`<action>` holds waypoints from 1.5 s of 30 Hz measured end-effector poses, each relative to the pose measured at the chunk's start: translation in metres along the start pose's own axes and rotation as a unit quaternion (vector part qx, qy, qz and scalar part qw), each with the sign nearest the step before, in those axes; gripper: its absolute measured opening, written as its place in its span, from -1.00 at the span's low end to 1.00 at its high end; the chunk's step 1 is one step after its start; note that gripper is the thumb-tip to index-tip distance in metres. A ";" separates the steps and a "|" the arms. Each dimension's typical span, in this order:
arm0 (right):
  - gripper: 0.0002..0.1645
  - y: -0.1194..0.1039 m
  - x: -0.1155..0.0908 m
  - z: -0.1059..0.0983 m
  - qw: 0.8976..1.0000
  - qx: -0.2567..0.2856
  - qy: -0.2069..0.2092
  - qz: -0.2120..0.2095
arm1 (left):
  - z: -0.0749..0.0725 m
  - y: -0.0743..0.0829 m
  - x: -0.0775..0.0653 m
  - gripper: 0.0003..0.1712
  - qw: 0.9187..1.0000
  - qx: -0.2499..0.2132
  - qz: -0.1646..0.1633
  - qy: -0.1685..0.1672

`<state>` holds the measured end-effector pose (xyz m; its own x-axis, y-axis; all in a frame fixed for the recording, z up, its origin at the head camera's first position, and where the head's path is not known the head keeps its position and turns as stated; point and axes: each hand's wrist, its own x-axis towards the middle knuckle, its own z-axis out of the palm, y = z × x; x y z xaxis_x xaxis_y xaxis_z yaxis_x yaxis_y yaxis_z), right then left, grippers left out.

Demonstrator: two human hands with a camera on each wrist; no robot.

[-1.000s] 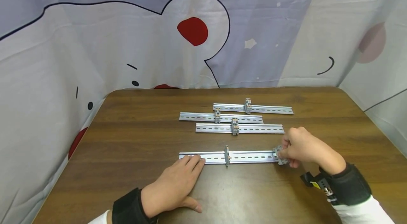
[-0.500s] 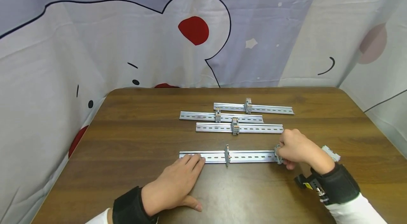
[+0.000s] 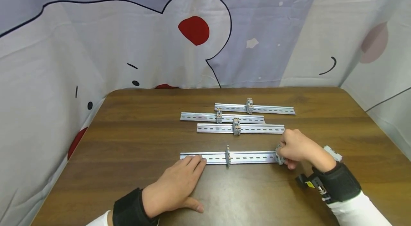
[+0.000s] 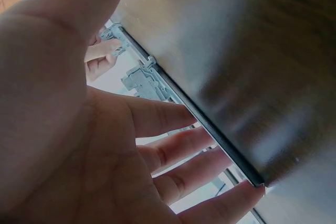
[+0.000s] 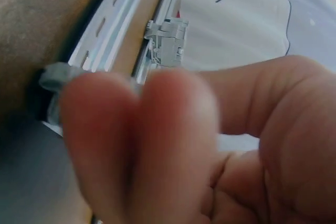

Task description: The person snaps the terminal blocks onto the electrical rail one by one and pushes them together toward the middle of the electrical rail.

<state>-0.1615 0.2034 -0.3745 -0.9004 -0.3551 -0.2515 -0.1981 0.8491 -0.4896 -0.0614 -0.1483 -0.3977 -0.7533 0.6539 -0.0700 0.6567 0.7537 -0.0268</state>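
Observation:
A slotted metal DIN rail [image 3: 253,157] lies nearest to me on the table. My left hand [image 3: 174,185] rests with straight fingers on its left end; the left wrist view shows the fingertips along the rail's edge. A thin grey terminal block [image 3: 228,156] stands across the rail near its middle. At the rail's right end my right hand [image 3: 298,147] pinches a second grey terminal block [image 3: 278,155], which touches the rail. In the right wrist view the fingers hide most of this held block [image 5: 55,80], so how it sits on the rail cannot be told.
Three more rails lie behind: a front one [image 3: 212,128], a middle one [image 3: 196,116] and a rear one [image 3: 273,109], each carrying grey terminal blocks. A pale grey piece [image 3: 333,153] lies beyond my right wrist. A patterned cloth [image 3: 144,47] hangs behind the brown table [image 3: 144,129].
My right hand has moved slightly left with the held terminal block, drawing it closer over the rail's end. The pale grey piece beyond the wrist has come into view. The left hand stays put.

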 end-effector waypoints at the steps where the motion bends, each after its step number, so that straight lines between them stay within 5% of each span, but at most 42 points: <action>1: -0.63 0.000 -0.001 -0.001 1.000 0.002 -0.007 -0.002 | 0.000 0.000 0.000 0.34 1.000 0.000 0.001 0.000; 8: -0.79 0.006 -0.009 -0.019 0.997 0.060 -0.040 -0.024 | 0.000 0.000 -0.001 0.34 1.000 -0.003 -0.003 0.002; 14: -0.74 0.017 -0.005 -0.022 0.980 0.166 -0.099 -0.039 | 0.002 -0.001 -0.001 0.36 1.000 0.018 0.001 0.012; 23: -0.81 0.027 -0.002 -0.022 0.966 0.212 -0.137 -0.050 | 0.003 -0.002 0.000 0.36 1.000 0.013 0.000 0.005; 45: -0.63 0.002 0.014 0.014 0.936 0.325 -0.133 -0.036 | 0.002 -0.001 -0.001 0.35 1.000 0.007 -0.005 -0.004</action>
<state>-0.1695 0.1946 -0.3911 -0.7489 -0.5597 -0.3549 0.1012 0.4326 -0.8959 -0.0611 -0.1502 -0.3994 -0.7591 0.6464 -0.0767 0.6502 0.7586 -0.0417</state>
